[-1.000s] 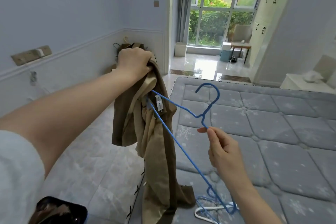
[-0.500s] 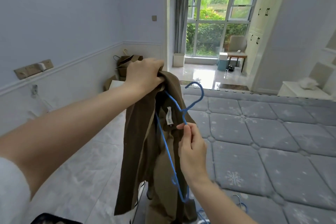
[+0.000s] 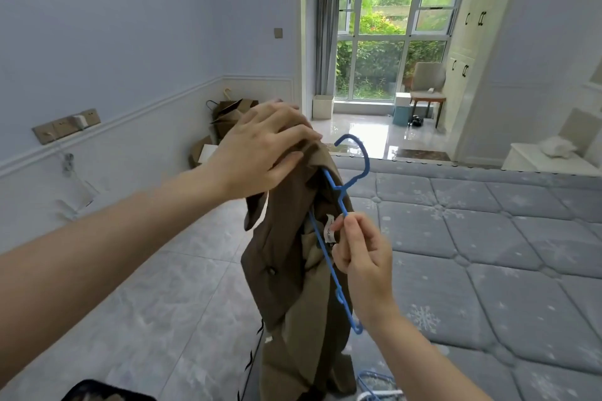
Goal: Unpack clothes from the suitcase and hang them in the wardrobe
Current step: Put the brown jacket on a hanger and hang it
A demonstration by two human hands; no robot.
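A brown jacket (image 3: 283, 257) hangs in front of me above the mattress edge, one end of a blue plastic hanger (image 3: 363, 158) pushed inside its collar. My left hand (image 3: 264, 153) lies over the jacket's top shoulder with straight, spread fingers pressing the fabric. My right hand (image 3: 361, 257) pinches the hanger's neck just below the hook, next to the white collar label. The hanger's other arm sticks out below my right wrist. A tall white wardrobe (image 3: 469, 42) with closed doors stands by the window at the back right.
A grey quilted mattress (image 3: 488, 238) fills the right side. More hangers (image 3: 374, 384) lie at its near edge. A dark object (image 3: 97, 394) sits at the bottom left. Paper bags (image 3: 228, 111) stand by the left wall; a chair (image 3: 426, 85) and a white bedside table (image 3: 547, 159) stand further back.
My right hand brought the hanger up and into the jacket's collar. My left hand loosened its fist on the jacket top and now lies flat over the shoulder.
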